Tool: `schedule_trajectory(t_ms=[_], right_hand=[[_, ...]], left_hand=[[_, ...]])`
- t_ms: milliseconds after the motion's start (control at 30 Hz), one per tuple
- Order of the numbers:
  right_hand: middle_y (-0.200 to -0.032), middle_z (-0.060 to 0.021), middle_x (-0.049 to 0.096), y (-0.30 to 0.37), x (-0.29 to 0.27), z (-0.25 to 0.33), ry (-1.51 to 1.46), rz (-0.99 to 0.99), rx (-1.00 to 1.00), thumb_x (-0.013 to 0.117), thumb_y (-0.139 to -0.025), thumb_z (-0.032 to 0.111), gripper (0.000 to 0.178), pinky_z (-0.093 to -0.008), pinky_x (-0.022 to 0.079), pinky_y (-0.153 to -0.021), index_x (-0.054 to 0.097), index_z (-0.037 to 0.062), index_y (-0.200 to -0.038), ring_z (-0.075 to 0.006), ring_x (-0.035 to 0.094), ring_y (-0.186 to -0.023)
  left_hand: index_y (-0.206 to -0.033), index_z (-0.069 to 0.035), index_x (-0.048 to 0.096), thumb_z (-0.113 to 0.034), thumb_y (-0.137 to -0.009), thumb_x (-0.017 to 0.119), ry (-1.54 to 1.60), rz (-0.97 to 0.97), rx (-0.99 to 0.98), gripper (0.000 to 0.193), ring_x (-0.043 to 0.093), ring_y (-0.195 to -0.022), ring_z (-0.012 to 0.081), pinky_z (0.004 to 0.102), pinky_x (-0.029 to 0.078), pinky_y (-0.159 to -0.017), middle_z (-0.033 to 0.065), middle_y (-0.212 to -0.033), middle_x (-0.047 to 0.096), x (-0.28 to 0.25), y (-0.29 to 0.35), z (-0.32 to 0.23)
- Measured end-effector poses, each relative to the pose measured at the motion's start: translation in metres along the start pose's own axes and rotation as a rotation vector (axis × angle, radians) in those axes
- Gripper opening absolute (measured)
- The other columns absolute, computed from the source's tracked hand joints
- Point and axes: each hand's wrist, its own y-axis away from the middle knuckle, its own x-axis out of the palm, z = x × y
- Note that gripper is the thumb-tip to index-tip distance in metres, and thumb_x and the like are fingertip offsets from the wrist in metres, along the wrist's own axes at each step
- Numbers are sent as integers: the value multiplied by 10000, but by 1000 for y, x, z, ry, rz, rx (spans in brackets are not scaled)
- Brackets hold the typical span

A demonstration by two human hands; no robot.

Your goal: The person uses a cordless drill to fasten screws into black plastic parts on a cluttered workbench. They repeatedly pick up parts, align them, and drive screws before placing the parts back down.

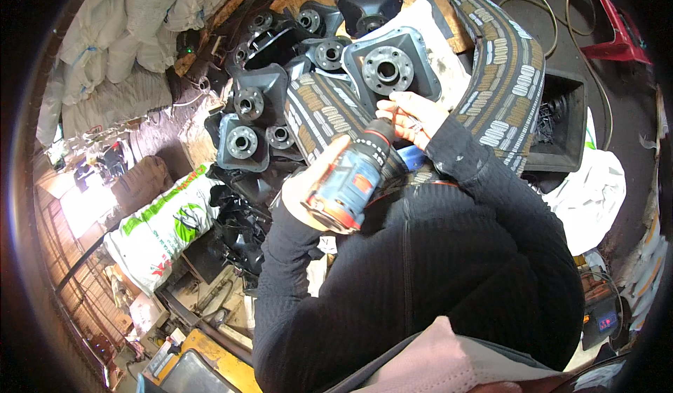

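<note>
A blue, black and red cordless drill [350,180] lies across my lap, its chuck aimed up and to the right. My left hand [303,188] is wrapped round its body. My right hand [419,115] is at the chuck, with thumb and fingers pinched together; a small reddish sliver shows between them, too small to name. Just beyond my right fingertips sits a dark square metal housing [415,42] with a round bolt-holed hub facing up. My legs, in patterned trousers [324,110], spread to either side of it.
Several similar hubbed housings [242,143] are heaped at the left and far side. A black bin [565,140] with small dark parts stands at the right, beside a white sack [592,195]. Further off are a red stool [613,32] and a hose [592,63]; white sacks [105,49] line the left.
</note>
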Motion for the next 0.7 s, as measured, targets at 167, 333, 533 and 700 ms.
schedule_trajectory(t_ms=[167, 333, 533, 700], right_hand=[[-1021, -124, 583, -12, -3, 10, 71, -210, 117, 501, -910, 237, 340, -244, 501, -511, 507, 42, -1190, -194, 617, -758], [-696, 11, 549, -51, -91, 10, 212, -298, -252, 594, -866, 226, 294, -207, 354, -412, 590, 31, -1086, -59, 436, -502], [-707, 24, 578, -83, -60, 12, 453, -497, -427, 726, -776, 263, 265, -206, 344, -485, 647, 32, -879, -46, 425, -537], [-638, 30, 536, -67, -42, 24, 596, -411, -346, 722, -773, 276, 261, -228, 371, -542, 621, 36, -758, -63, 461, -586]], left_hand=[[-1321, -53, 390, -123, -698, 653, -22, -83, -67, 679, 578, -1038, 209, 326, 456, -916, 116, -1136, 587, -4, -15, -3], [-1130, -131, 581, -223, -774, 647, -783, -80, 309, 373, 585, -995, 273, 379, 465, -848, 78, -1070, 611, -29, -53, 19], [-1167, -111, 569, -212, -759, 699, -642, -87, 116, 439, 547, -1077, 262, 362, 400, -948, 74, -1127, 602, -35, -65, 42], [-1073, -44, 577, -232, -688, 760, -589, -140, 144, 467, 621, -931, 260, 345, 486, -825, 112, -1029, 629, -34, -77, 47]])
